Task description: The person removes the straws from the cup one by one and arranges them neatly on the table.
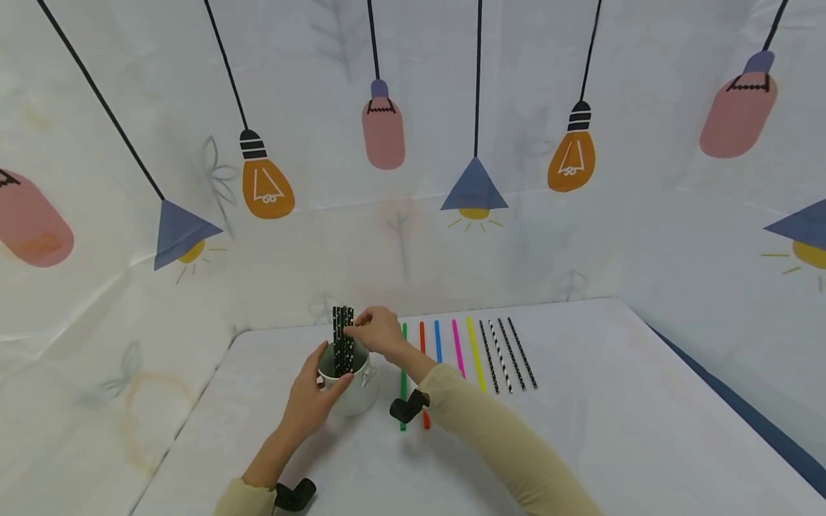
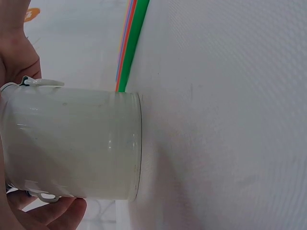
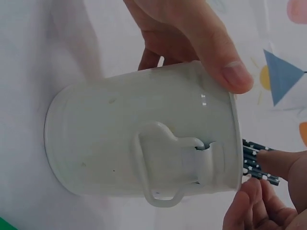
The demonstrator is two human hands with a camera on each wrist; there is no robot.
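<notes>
Head view. White pail [image 1: 355,398], one, upright on the table [image 1: 581,444]. Black straws with white dots [image 1: 344,351], one bundle, upright in the pail's mouth; depth of the lower ends not determinable. Left hand [image 1: 312,398]: curved around the pail at the rim, thumb on the near side. Right hand [image 1: 379,331]: fingers closed in a pinch on the bundle's upper part. Laid out to the right, in a row: green straw [image 1: 403,351], red straw [image 1: 422,337], blue straw [image 1: 438,342], pink straw [image 1: 457,344], yellow straw [image 1: 476,355], and four black-and-white straws [image 1: 512,355]. Hazard: the right forearm and its black wrist mount [image 1: 409,407] hang over the green and red; a low sweep could knock them askew.

Left wrist view. Pail's side and base, the base on the table; left fingers beside a small loop. Hazard: a hold this high might tip the pail if pulled sideways.

Right wrist view. Loop handle [image 3: 140,163], hanging on the wall. Left thumb over the rim; right thumb and fingers gathered on the bundle just beyond it. Hazard: a slackened pinch would probably let the straws fan out against the rim.
</notes>
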